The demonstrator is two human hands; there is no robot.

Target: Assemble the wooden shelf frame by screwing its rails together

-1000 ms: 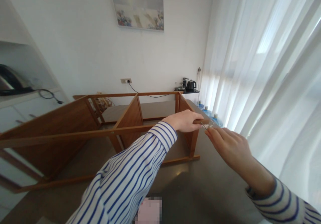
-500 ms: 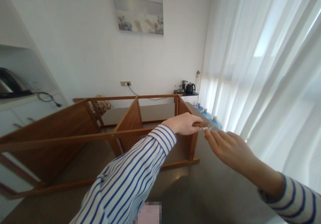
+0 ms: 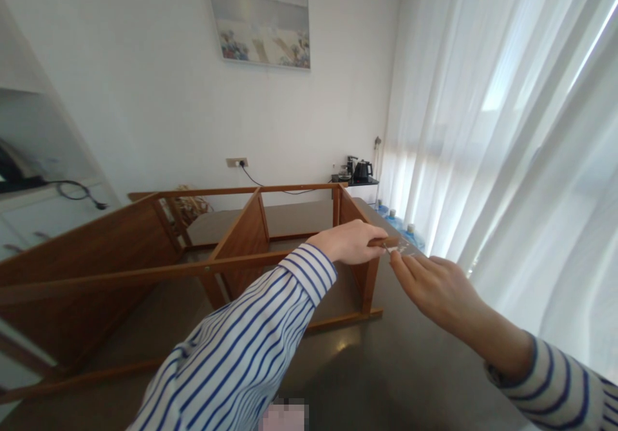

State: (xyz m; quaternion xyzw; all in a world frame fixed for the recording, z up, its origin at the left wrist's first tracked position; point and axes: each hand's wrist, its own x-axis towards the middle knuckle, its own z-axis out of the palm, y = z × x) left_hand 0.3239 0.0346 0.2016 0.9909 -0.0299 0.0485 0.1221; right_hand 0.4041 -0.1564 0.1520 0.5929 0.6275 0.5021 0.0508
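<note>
A brown wooden shelf unit lies on its side across the grey tabletop. My left hand is closed around the end of its front upper rail, at the right corner. Close beside it, my right hand pinches a thin metal tool, perhaps a hex key, against the rail end. My fingers cover most of the tool, so its exact shape and its contact with the wood are hidden. Both forearms wear striped sleeves.
The grey tabletop extends under the shelf. Blue-tinted water bottles stand by the white curtain at right. A black kettle is on a stand at the back. A corded appliance sits on the left counter.
The whole view has shifted slightly, so the shelf and wall appear a little farther left. Both hands stay at the rail end, with the right fingers slightly changed in position.
</note>
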